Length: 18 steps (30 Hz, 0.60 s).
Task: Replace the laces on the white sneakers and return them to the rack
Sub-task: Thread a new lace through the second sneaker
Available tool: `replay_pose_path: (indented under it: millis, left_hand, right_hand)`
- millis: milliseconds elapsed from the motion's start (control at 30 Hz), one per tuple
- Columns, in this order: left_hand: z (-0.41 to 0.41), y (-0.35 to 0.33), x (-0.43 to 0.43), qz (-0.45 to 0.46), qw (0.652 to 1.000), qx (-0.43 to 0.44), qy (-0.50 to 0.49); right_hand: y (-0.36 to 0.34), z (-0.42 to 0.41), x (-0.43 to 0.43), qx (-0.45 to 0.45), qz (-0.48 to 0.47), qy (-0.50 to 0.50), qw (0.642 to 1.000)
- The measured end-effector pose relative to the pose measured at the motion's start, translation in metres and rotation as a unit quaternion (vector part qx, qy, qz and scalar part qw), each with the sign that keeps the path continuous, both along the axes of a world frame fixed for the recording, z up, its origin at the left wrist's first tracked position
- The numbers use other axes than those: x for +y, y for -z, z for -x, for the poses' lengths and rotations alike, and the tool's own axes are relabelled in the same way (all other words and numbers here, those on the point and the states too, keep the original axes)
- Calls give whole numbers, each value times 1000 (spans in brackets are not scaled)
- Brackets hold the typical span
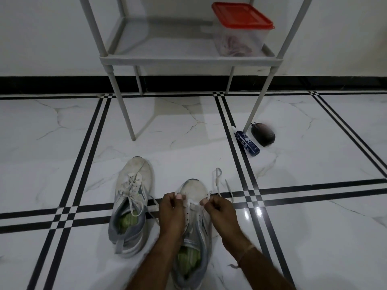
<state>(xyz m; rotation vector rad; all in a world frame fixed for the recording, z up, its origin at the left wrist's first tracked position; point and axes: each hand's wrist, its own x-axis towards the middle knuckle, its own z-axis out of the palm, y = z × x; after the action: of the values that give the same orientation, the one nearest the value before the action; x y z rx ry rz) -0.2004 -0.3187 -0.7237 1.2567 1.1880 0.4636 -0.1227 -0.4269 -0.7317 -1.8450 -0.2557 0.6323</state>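
Observation:
Two white-and-grey sneakers lie on the tiled floor, toes pointing away from me. The left sneaker (130, 206) is laced, its lace ends trailing loose. Over the right sneaker (193, 206) both my hands work at the front eyelets. My left hand (171, 214) pinches one end of a white lace (218, 181) at the shoe's left side. My right hand (217, 212) pinches the other end, whose free length loops onto the floor beyond the toe. The grey rack (167, 57) stands ahead of me.
A clear box with a red lid (240, 28) holding laces sits on the rack's lower shelf, right side. A blue bottle (247, 141) lies by the rack's front right leg, beside a dark shoe brush (262, 133). A black skirting runs along the white wall.

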Motion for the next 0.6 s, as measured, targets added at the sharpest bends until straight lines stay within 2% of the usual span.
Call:
replay_pose_path:
  millis: [167,433,600]
  left_hand:
    - [-6,-50,11,55,994,-86,42]
    - [-32,-150,28,-70,975,-184,105]
    - [-44,-218,32,-109,955,-255,109]
  right_hand:
    - [-54,-14,12,27,-82,0,996]
    - [-168,-38,33,-30,-176,-38,983]
    - [-236,-42,36,-92,-229,-47,968]
